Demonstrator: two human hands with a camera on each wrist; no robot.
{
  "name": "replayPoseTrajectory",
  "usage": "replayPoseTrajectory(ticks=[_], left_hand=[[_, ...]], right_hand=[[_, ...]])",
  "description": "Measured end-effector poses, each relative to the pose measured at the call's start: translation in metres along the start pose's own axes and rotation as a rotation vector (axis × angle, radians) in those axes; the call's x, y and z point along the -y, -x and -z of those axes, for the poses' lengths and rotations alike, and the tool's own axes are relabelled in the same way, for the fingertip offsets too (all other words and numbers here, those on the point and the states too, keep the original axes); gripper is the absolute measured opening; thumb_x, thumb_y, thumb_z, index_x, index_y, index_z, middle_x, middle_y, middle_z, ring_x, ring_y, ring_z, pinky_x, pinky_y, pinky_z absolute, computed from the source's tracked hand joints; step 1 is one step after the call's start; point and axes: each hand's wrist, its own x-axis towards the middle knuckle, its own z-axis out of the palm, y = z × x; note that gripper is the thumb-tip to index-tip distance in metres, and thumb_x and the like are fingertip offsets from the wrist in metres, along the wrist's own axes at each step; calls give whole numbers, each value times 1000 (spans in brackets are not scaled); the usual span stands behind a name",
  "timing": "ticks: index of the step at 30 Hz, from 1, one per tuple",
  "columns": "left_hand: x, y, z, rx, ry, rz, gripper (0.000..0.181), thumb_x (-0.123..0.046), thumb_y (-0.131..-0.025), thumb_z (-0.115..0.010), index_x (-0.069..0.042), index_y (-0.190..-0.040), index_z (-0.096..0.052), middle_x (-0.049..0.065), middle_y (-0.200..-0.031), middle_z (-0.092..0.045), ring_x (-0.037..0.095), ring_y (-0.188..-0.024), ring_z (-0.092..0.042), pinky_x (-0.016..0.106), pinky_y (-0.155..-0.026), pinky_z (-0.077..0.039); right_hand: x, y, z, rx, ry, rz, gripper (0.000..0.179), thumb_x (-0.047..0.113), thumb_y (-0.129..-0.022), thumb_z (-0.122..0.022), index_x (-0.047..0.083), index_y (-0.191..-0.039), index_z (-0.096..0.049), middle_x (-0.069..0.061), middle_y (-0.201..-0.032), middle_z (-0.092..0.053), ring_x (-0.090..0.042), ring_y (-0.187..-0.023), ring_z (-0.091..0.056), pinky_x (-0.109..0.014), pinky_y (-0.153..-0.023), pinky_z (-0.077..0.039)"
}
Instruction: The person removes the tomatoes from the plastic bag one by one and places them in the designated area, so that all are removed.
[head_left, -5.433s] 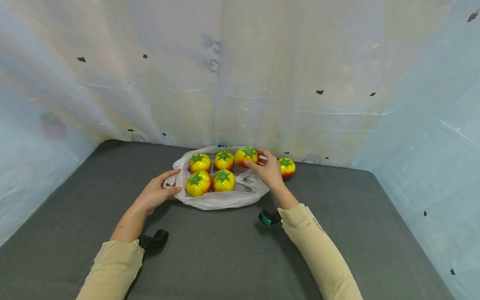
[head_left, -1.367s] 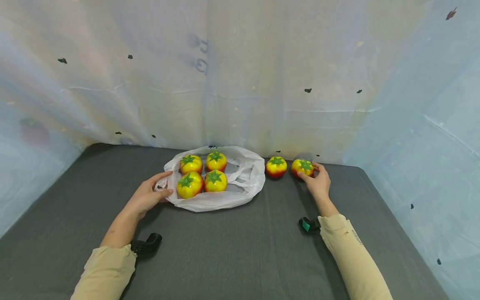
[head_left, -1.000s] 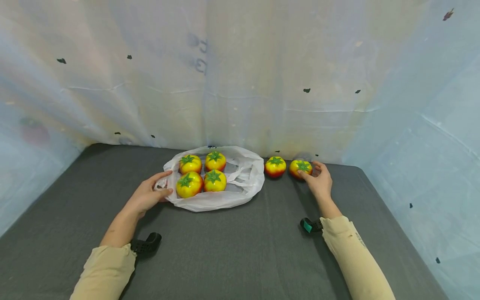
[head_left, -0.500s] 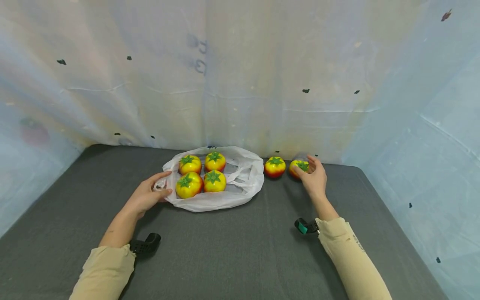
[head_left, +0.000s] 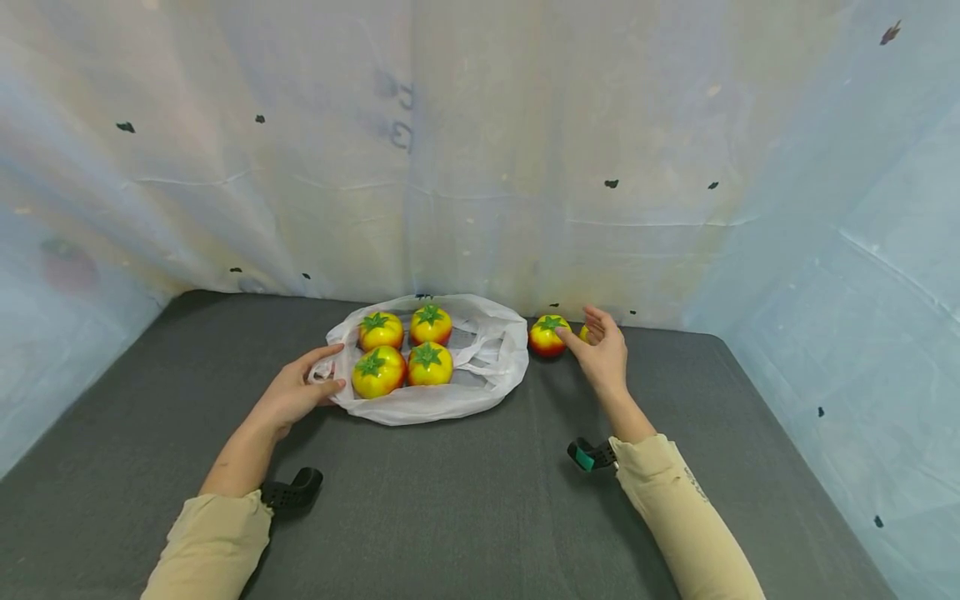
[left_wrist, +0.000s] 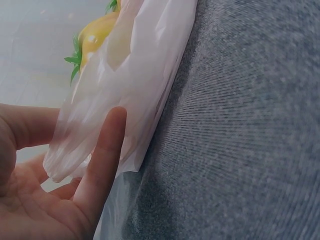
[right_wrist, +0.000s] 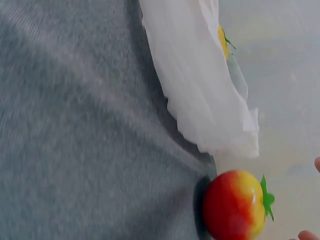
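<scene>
A white plastic bag lies with its mouth wide, and several glossy yellow-red tomatoes with green star-shaped tops sit inside. At the bag's left end is my left hand, its thumb and fingers spread to either side of the plastic; the left wrist view shows one straight finger against the bag. Right of the bag stands a tomato, redder low down in the right wrist view. My right hand hovers beside it, fingers spread and holding nothing. Another tomato is mostly hidden behind that hand.
Everything lies on a dark grey cloth-covered table. Pale sheeting rises right behind the bag and tomatoes, with more sheeting at both sides. A black strap device sits on each wrist.
Earlier, my right hand carried a tomato out of the bag and set it down at the right. It has since let go and moved left to the other loose tomato. My left hand stays at the bag.
</scene>
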Motion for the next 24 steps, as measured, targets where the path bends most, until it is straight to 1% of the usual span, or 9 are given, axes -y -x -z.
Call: replayPoseTrajectory(ticks=[4, 11, 18, 24], left_hand=[[1, 0, 0, -3, -3, 3, 64, -19, -91, -55, -15, -147, -24, 28, -146, -23, 19, -89, -56, 31, -78, -51], [2, 0, -1, -13, 3, 3, 64, -17, -91, -55, -14, -147, -24, 28, -146, -22, 22, -94, -55, 31, -77, -52], [1, 1, 0, -6, 3, -6, 64, -18, -92, -55, -15, -148, -24, 28, -146, -22, 23, -94, -54, 31, -78, -51], [2, 0, -1, -1, 17, -6, 64, -18, -92, -55, -15, -148, -24, 27, -147, -20, 24, -97, -53, 31, -78, -52]], right_hand=[[4, 2, -8, 26, -43, -8, 63, 28, -79, -73, 10, -133, -46, -14, -139, -44, -29, -129, -43, -40, -106, -36], [13, 8, -28, 67, -104, 26, 60, 26, -79, -73, 8, -131, -48, -17, -136, -46, -30, -125, -46, -40, -105, -38], [21, 14, -44, 112, -147, 48, 57, 24, -79, -73, 11, -129, -50, -12, -132, -49, -30, -122, -50, -39, -101, -42], [24, 18, -56, 144, -194, 46, 55, 20, -79, -73, 9, -128, -51, -16, -130, -49, -30, -118, -53, -39, -98, -45]])
